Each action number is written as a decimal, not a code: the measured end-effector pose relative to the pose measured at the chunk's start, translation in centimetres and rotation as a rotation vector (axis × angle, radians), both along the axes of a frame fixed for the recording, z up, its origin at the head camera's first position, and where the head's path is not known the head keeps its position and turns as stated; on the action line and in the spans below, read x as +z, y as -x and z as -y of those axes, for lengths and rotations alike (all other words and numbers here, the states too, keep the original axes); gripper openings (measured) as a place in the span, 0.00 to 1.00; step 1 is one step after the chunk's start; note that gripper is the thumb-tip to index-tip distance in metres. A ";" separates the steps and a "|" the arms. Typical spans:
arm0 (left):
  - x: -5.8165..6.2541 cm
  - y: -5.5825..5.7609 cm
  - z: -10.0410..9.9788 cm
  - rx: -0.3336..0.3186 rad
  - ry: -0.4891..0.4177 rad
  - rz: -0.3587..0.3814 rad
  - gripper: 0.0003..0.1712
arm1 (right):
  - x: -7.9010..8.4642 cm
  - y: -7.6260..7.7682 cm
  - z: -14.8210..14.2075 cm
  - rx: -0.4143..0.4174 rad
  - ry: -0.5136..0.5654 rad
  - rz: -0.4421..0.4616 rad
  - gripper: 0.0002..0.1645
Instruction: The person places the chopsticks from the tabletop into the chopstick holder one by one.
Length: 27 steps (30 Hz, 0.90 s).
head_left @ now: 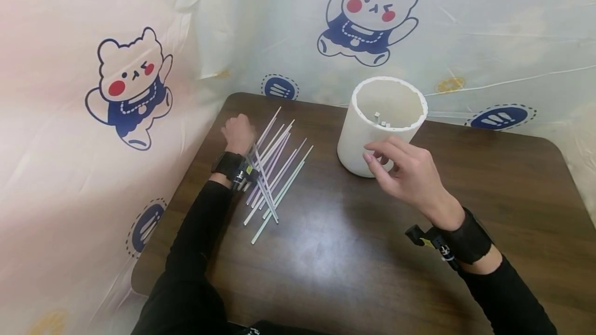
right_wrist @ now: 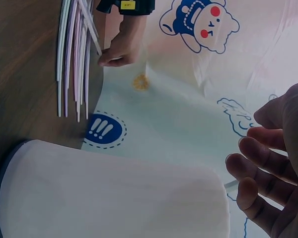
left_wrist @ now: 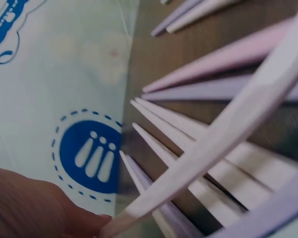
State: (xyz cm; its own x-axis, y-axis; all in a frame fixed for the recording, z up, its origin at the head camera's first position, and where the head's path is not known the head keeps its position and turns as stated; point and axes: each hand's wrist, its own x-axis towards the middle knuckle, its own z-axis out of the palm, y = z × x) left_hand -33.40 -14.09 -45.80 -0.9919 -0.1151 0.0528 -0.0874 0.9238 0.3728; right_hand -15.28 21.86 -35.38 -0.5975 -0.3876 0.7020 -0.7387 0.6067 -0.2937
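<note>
On the left half of the bench (head_left: 335,288) lie the loose sticks (head_left: 278,203) — pastel, long and thin — mostly running away from the near edge, their far ends slanting right. One crossing stick (left_wrist: 223,131) lies over them the other way, its near end to the right and its far end towards the left edge.

The right hand (head_left: 412,172) hangs in front of the white tub (head_left: 352,141), well apart from the sticks. Its fingers are loosely bent, thumb and forefinger apart, with nothing in its hold; it seems just clear of the tub, though the angle makes that hard to settle.

The tub stands upright towards the far edge, right of the sticks, its mouth up. A few square stick ends (head_left: 376,117) show inside, below the rim.

The left hand (head_left: 239,135) is near the far left corner, much the nearer hand to the sticks, which lie to its right. Its fingers are curled and pinch the crossing stick by its far end.

Beyond the far edge hangs a printed sheet (head_left: 489,35).
</note>
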 end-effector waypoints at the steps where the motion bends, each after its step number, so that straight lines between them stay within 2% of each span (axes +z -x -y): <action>1: 0.2 -0.1 -0.1 0.002 -0.014 -0.028 0.19 | 0.0 0.0 0.0 -0.001 0.000 -0.002 0.11; 4: 1.1 -0.3 -0.6 -0.015 -0.063 -0.114 0.23 | 0.0 0.0 0.0 -0.003 0.001 -0.005 0.11; 7: 2.7 -0.9 -1.3 -0.045 -0.112 -0.209 0.17 | 0.1 0.0 -0.1 -0.005 0.002 -0.002 0.11; 10: 5.0 -1.8 -2.2 -0.081 -0.163 -0.311 0.13 | 0.0 0.0 0.0 -0.001 0.006 -0.005 0.11; 13: 7.7 -3.3 -3.5 -0.130 -0.232 -0.454 0.14 | 0.0 0.0 0.2 0.008 0.006 -0.013 0.11; 16: 10.4 -5.6 -5.0 -0.185 -0.311 -0.618 0.14 | -0.1 -0.1 0.5 0.022 -0.007 -0.011 0.12; 21: 14.5 -10.1 -7.4 -0.307 -0.429 -0.930 0.13 | -0.3 -0.3 1.2 0.051 -0.033 0.027 0.12; 24: 16.4 -12.6 -8.5 -0.404 -0.495 -1.133 0.09 | -0.5 -0.4 1.7 0.080 -0.038 0.038 0.13; 27: 17.7 -15.1 -9.3 -0.487 -0.523 -1.285 0.06 | -0.8 -0.5 2.3 0.120 -0.058 0.020 0.16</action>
State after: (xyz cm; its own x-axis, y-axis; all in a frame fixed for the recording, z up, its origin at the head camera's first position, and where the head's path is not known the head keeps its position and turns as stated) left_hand -18.31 -4.75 -28.08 -0.2421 -0.0739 0.9674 0.8290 0.5024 0.2458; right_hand -14.74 19.57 -36.20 -0.5579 -0.4965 0.6650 -0.8013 0.5310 -0.2757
